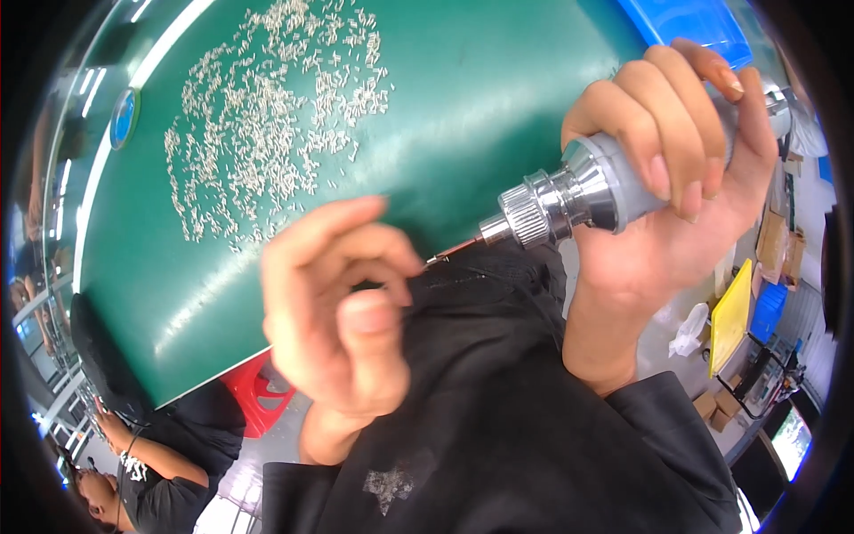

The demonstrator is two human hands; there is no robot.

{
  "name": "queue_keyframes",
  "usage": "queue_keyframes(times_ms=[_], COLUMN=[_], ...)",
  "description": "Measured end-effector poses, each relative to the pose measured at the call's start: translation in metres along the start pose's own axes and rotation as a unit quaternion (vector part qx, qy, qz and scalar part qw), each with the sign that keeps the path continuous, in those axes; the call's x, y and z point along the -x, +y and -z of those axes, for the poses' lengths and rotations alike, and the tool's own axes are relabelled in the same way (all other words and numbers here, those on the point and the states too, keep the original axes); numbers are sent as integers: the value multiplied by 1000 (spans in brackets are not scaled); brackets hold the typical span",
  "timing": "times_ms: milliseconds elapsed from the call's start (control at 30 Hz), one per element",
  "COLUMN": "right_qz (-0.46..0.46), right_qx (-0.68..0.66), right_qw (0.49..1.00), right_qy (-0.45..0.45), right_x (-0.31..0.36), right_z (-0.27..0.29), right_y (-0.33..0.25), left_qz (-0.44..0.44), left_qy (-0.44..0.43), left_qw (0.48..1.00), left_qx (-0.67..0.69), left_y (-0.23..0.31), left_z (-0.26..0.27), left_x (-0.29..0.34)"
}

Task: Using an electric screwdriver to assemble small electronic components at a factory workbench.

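My right hand (pixel 663 169) is wrapped around a powered screwdriver (pixel 614 182) with a grey body and a chrome nose. Its thin coppery bit (pixel 458 252) points left and slightly down, with a tiny metal part (pixel 436 260) at the tip. Beside that tip is my left hand (pixel 342 307), blurred, its fingers curled in and the thumb toward me. What those fingers hold, if anything, is hidden. Many small silvery pieces (pixel 267 125), like pins or screws, lie scattered over the green tabletop (pixel 463 89) beyond my left hand.
A blue bin (pixel 698 27) stands at the far right of the table. At the left edge lies a small round blue-topped object (pixel 124 118). Below left are a red stool (pixel 258 396) and another person (pixel 169 463). A yellow board (pixel 731 319) and cartons (pixel 778 240) are at right.
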State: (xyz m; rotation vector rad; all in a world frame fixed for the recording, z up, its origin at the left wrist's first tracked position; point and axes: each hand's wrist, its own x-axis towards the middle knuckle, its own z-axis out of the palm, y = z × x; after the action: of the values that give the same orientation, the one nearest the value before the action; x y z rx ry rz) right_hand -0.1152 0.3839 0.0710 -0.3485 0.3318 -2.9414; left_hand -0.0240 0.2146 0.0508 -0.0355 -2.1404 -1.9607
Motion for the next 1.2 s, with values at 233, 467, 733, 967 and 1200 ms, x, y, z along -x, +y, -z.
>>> queue_keyframes(times_ms=[233, 467, 733, 967, 1200], right_qz=[74, 63, 39, 14, -4], right_qx=[51, 33, 28, 33, 1], right_qw=[992, 982, 991, 992, 993], right_qy=[89, 177, 122, 120, 117], right_x=[-7, -1, -2, 4, 8], right_z=[7, 27, 36, 30, 35], right_y=[-5, -16, -16, -25, -31], left_qz=[-81, -172, -84, -104, -283], left_qy=[-56, -1, 57, 31, -267], left_qw=[937, 900, 770, 815, 818], left_qx=[-335, -400, -631, -569, -423], left_y=[11, -4, -60, -59, 20], left_z=[71, 89, 101, 102, -27], left_x=[-39, -161, -319, -326, -188])
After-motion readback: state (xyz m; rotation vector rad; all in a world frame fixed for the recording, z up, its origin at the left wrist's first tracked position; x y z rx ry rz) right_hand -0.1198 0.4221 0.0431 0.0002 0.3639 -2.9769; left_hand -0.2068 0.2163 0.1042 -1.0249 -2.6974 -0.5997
